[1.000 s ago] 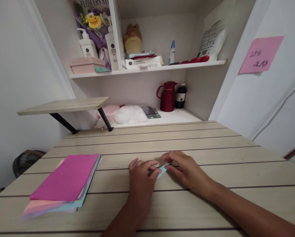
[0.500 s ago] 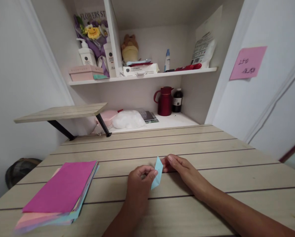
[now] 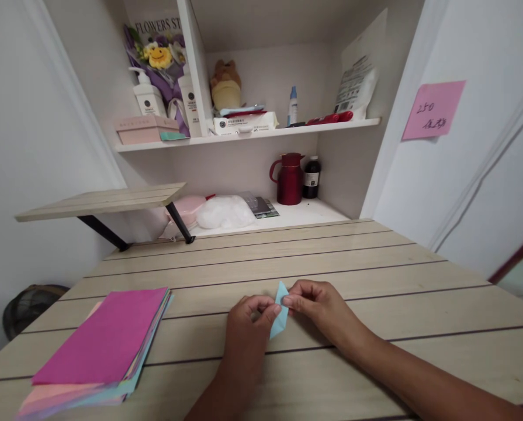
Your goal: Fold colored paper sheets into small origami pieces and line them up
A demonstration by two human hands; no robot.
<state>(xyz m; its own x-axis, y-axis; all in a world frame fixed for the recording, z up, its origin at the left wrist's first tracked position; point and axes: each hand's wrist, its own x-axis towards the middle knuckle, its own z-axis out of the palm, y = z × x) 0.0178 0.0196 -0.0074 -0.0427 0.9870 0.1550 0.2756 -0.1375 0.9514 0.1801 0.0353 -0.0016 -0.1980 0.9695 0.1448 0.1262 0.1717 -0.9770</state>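
A small folded piece of light blue paper is held up over the wooden table, its pointed tip upward. My left hand pinches its left side between thumb and fingers. From the other side, my right hand grips the paper's right edge, the thumb lying close to my left thumb. The fingertips behind the paper are partly hidden.
On the left of the table lies a stack of coloured paper with a magenta sheet on top. A small raised shelf stands behind it. Farther back are a red jug and a dark bottle.
My right thumb and fingers have closed on the right edge of the blue paper. My left hand keeps its pinch. The whole view has shifted slightly.
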